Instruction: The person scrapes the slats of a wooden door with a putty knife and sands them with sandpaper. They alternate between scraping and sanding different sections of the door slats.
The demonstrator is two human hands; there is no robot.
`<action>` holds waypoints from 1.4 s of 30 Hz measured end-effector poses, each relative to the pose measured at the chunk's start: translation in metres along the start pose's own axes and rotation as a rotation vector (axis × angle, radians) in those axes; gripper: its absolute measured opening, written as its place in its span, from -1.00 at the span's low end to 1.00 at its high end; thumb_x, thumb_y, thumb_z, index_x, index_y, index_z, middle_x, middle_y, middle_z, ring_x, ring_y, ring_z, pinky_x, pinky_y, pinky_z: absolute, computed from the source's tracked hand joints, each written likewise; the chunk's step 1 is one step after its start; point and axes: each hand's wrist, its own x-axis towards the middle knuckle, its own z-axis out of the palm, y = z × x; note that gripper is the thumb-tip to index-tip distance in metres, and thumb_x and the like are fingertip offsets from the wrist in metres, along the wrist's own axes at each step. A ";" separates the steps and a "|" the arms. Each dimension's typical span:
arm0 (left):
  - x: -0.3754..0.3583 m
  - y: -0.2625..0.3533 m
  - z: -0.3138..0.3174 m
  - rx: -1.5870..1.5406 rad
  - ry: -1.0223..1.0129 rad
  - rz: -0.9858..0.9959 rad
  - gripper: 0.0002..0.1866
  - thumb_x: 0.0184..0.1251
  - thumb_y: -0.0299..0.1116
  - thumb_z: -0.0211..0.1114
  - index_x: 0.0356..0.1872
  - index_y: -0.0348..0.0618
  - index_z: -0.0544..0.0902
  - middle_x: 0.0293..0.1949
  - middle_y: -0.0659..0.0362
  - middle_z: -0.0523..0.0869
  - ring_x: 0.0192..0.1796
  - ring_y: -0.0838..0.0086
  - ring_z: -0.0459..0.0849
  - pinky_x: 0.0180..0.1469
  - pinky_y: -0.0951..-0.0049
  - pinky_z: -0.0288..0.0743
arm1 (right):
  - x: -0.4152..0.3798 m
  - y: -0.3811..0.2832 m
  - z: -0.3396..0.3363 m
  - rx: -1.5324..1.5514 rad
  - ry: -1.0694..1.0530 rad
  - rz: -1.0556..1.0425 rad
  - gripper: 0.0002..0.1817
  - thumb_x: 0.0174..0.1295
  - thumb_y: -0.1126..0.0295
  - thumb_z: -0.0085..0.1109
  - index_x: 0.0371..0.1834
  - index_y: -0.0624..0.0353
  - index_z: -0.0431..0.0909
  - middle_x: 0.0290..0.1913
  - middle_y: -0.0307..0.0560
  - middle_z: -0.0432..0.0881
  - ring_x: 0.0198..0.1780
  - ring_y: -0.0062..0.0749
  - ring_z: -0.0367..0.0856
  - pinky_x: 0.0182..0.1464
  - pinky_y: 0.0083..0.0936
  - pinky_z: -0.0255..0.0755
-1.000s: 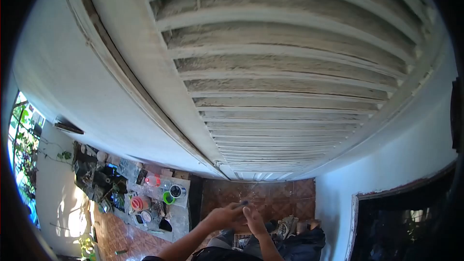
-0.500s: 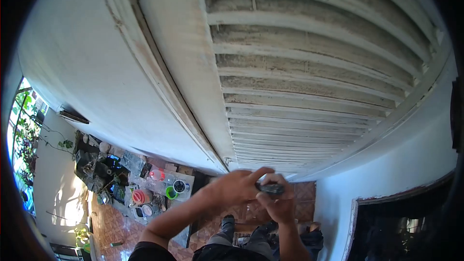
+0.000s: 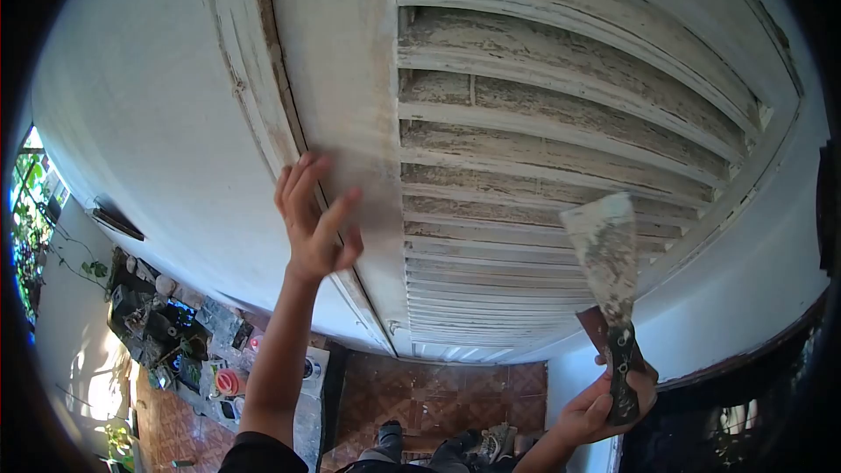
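Observation:
In my right hand (image 3: 604,407), at the lower right, is a putty knife (image 3: 604,250) with its wide, paint-smeared blade pointing up. The dark handle lies across my closed fingers. A stiff reddish-brown piece (image 3: 593,329), maybe folded sandpaper, sticks out beside the handle from the same hand. My left hand (image 3: 311,219) is raised at the edge of the white louvered door (image 3: 350,79), fingers spread and slightly blurred, overlapping the gap along the frame (image 3: 285,96). Worn, dirty slats (image 3: 561,109) fill the door panel behind the blade.
At the lower left a cluttered table (image 3: 307,434) bears jars, a red-lidded container (image 3: 229,381) and tools. Reddish tiles (image 3: 438,390) cover the floor around my feet. A dark opening (image 3: 718,420) is in the wall at the lower right.
My hands were together low in front of the door, around a dark object. Now they are apart: the left went up to the door edge, the right moved right with the putty knife.

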 end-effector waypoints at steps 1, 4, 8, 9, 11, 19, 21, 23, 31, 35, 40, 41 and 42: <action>-0.007 -0.008 0.002 0.002 0.004 -0.003 -0.60 0.05 -0.31 0.18 -0.01 0.11 0.66 0.15 -0.07 0.57 0.36 -0.02 0.39 0.45 -0.06 -0.03 | -0.001 0.006 -0.005 -0.030 -0.059 -0.068 -0.53 0.29 0.08 0.03 0.00 0.31 0.33 -0.05 0.15 0.37 -0.14 -0.19 0.48 -0.12 -0.35 0.47; -0.011 -0.014 0.010 0.260 -0.017 0.103 -0.51 0.11 -0.26 0.18 0.14 0.04 0.61 0.21 0.06 0.58 0.40 0.10 0.37 0.48 0.02 -0.05 | -0.012 0.016 -0.008 0.033 -0.097 -0.078 -0.50 0.27 0.11 0.05 0.08 0.30 0.32 -0.03 0.14 0.37 -0.16 -0.20 0.49 -0.17 -0.33 0.47; -0.008 -0.012 0.006 0.267 -0.087 0.116 -0.54 0.22 -0.24 0.12 0.17 -0.07 0.52 0.25 -0.05 0.50 0.44 -0.03 0.28 0.49 -0.06 -0.08 | -0.043 -0.006 0.003 0.457 0.004 0.406 -0.49 0.28 0.11 0.07 0.14 0.28 0.34 -0.05 0.14 0.48 -0.16 -0.14 0.57 -0.20 -0.34 0.52; -0.008 -0.012 0.005 0.267 -0.090 0.114 -0.54 0.22 -0.24 0.12 0.17 -0.07 0.52 0.25 -0.05 0.50 0.44 -0.03 0.28 0.49 -0.06 -0.08 | -0.052 -0.015 0.011 0.516 0.098 0.586 -0.47 0.30 0.08 0.07 0.12 0.32 0.35 -0.11 0.19 0.55 -0.20 -0.09 0.62 -0.24 -0.41 0.57; -0.008 -0.011 0.004 0.198 -0.100 0.089 -0.54 0.26 -0.22 0.12 0.18 -0.10 0.51 0.25 -0.04 0.50 0.45 -0.05 0.26 0.49 -0.08 -0.12 | -0.076 -0.012 0.002 0.757 0.125 0.985 -0.47 0.33 0.11 0.09 0.17 0.35 0.39 -0.06 0.21 0.63 -0.15 -0.09 0.67 -0.23 -0.44 0.62; -0.113 0.112 -0.051 -0.625 -0.265 -0.379 -0.70 0.06 -0.36 0.18 -0.16 -0.15 0.68 -0.11 -0.04 0.63 -0.04 0.17 0.63 -0.04 0.18 0.53 | -0.133 -0.027 -0.026 1.031 -0.045 1.691 -0.57 0.47 0.19 -0.06 0.21 0.30 0.40 0.07 0.13 0.62 -0.03 -0.04 0.67 -0.10 -0.34 0.62; -0.129 0.166 -0.077 -0.774 -0.443 -0.570 -0.65 0.11 -0.27 0.22 -0.11 -0.25 0.64 -0.05 -0.03 0.58 -0.04 0.17 0.60 -0.04 0.20 0.51 | -0.138 -0.035 -0.026 1.052 -0.068 1.672 -0.60 0.47 0.27 -0.04 0.24 0.31 0.37 0.08 0.08 0.61 -0.05 -0.13 0.65 -0.08 -0.33 0.56; -0.153 0.207 -0.089 -1.192 -0.589 -1.005 -0.48 0.23 -0.08 0.28 0.04 -0.31 0.53 0.03 -0.03 0.51 0.12 0.16 0.50 0.20 0.25 0.36 | -0.143 -0.043 -0.023 0.831 -0.280 1.475 -0.63 0.45 0.33 0.00 0.24 0.28 0.37 0.05 -0.02 0.59 -0.06 -0.28 0.61 -0.09 -0.41 0.49; -0.138 0.249 -0.117 -1.311 -0.382 -1.513 -0.58 0.46 -0.03 0.11 -0.11 -0.28 0.51 0.04 0.04 0.46 0.08 0.36 0.50 0.01 0.36 0.51 | -0.176 -0.056 -0.020 0.772 -0.185 1.476 -0.53 0.44 0.35 -0.05 0.36 0.30 0.29 0.15 -0.11 0.51 0.13 -0.42 0.49 0.14 -0.44 0.40; -0.118 0.169 -0.104 -0.885 -0.123 -1.037 -0.55 0.56 -0.13 -0.12 -0.36 -0.33 0.52 -0.25 0.01 0.57 -0.16 0.28 0.53 0.11 0.17 0.42 | -0.173 -0.052 -0.015 0.750 -0.260 1.344 -0.51 0.39 0.33 -0.06 0.35 0.28 0.31 0.10 -0.04 0.54 0.03 -0.38 0.52 0.02 -0.47 0.41; 0.015 0.044 -0.093 -0.570 0.230 -0.683 -0.70 0.52 -0.22 0.08 -0.10 -0.28 0.60 -0.44 0.21 0.57 -0.30 0.52 0.54 -0.04 0.44 0.41 | -0.128 -0.050 -0.011 1.009 -0.525 1.306 -0.30 0.09 0.44 -0.07 0.40 0.30 0.14 -0.60 -0.08 0.44 -0.65 -0.34 0.42 -0.46 -0.34 0.41; 0.041 0.021 -0.091 -0.544 0.226 -0.458 -0.68 0.51 -0.24 0.09 0.07 -0.24 0.59 -0.39 0.21 0.63 -0.38 0.59 0.54 -0.17 0.55 0.44 | -0.122 -0.046 -0.004 1.013 -0.511 1.303 -0.30 0.09 0.44 -0.07 0.40 0.30 0.14 -0.60 -0.08 0.44 -0.65 -0.34 0.42 -0.46 -0.34 0.41; 0.066 -0.006 -0.087 -0.462 0.244 -0.216 -0.70 0.51 -0.26 0.09 0.07 -0.22 0.59 -0.35 0.19 0.66 -0.35 0.56 0.59 -0.19 0.53 0.50 | -0.117 -0.041 0.002 0.913 -0.498 1.260 -0.33 0.13 0.42 -0.07 0.40 0.28 0.16 -0.59 -0.12 0.42 -0.64 -0.42 0.39 -0.50 -0.42 0.37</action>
